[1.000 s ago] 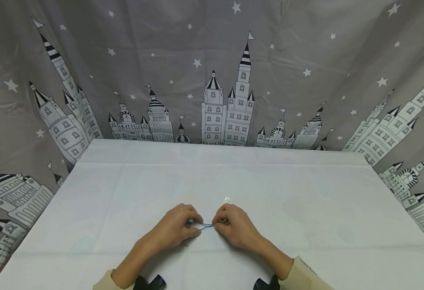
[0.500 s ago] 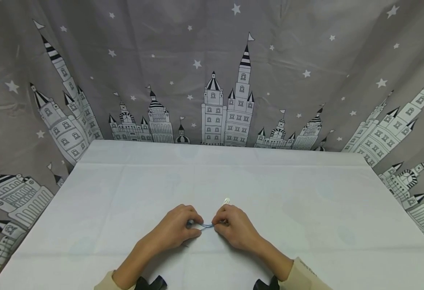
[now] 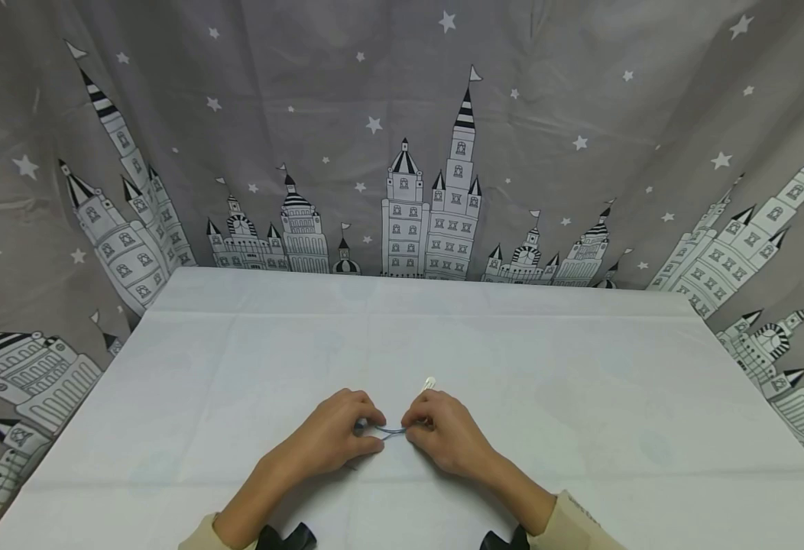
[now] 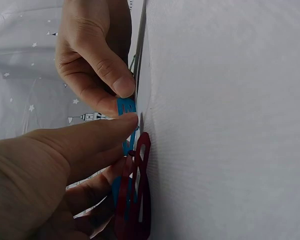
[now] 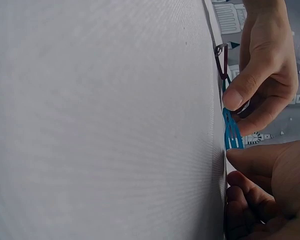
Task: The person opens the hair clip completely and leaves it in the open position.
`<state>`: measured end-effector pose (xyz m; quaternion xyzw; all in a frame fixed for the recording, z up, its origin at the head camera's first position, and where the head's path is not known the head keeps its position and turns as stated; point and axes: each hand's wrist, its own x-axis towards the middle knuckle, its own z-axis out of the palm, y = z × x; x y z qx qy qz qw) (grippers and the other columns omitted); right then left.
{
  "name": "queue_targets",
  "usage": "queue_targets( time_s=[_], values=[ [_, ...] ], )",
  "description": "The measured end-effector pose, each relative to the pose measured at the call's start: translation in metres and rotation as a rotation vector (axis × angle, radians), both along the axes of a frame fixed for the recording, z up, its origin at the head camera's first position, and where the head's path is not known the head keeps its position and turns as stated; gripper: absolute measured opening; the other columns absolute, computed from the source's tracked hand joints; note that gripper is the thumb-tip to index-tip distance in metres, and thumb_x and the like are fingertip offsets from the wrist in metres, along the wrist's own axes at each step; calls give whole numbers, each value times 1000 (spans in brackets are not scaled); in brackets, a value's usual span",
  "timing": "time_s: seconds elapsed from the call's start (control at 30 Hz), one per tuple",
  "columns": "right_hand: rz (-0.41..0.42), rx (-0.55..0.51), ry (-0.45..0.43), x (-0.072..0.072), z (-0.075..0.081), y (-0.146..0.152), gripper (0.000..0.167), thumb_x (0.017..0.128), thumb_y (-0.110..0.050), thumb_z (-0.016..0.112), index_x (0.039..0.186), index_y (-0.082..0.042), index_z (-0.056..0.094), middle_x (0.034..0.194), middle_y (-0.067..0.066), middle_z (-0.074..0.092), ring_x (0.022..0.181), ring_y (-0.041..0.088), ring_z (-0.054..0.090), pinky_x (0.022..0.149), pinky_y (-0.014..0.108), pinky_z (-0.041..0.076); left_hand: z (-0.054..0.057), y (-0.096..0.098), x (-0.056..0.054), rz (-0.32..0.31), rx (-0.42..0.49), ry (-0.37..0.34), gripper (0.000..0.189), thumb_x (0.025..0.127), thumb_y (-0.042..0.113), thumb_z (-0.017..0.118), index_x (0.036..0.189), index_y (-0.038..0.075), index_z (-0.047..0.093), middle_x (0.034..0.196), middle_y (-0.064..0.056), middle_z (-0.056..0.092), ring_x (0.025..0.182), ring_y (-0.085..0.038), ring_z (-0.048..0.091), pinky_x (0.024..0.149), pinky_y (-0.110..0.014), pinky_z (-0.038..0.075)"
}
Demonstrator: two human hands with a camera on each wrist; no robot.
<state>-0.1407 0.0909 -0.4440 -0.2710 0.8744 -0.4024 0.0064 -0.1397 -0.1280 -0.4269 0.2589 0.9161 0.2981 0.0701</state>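
In the head view, a thin blue hair clip [image 3: 393, 431] spans the gap between my two hands, low over the white cloth. My left hand [image 3: 333, 432] grips its left part, and my right hand [image 3: 449, 429] pinches its right end between thumb and finger. In the left wrist view, a dark red snap hair clip [image 4: 144, 200] hangs by my left fingers, its tip meeting the blue clip [image 4: 125, 106]. More blue shows behind the red clip; whether it belongs to another clip I cannot tell. A pale clip [image 3: 430, 383] juts out beyond my right fingers.
A white cloth [image 3: 512, 344] covers the table. Behind it hangs a grey curtain [image 3: 271, 130] printed with castles and stars. Black wrist mounts [image 3: 290, 537] sit by both beige sleeves [image 3: 574, 523].
Both hands stay almost where they were, still holding the blue hair clip. The clip's strands between the fingers have shifted very slightly. The head view has tilted up a touch.
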Motion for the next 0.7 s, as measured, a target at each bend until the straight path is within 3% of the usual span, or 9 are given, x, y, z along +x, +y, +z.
queue_targets(
  time_s=[0.7],
  values=[
    [6, -12, 2, 1, 1, 1, 10, 82, 2, 74, 83, -8, 76, 91, -6, 63, 85, 16, 56, 72, 28, 45, 1, -1, 0, -8, 9, 6, 16, 84, 14, 78, 99, 10, 76, 100, 5, 65, 93, -16, 55, 81, -39, 48]
  ],
)
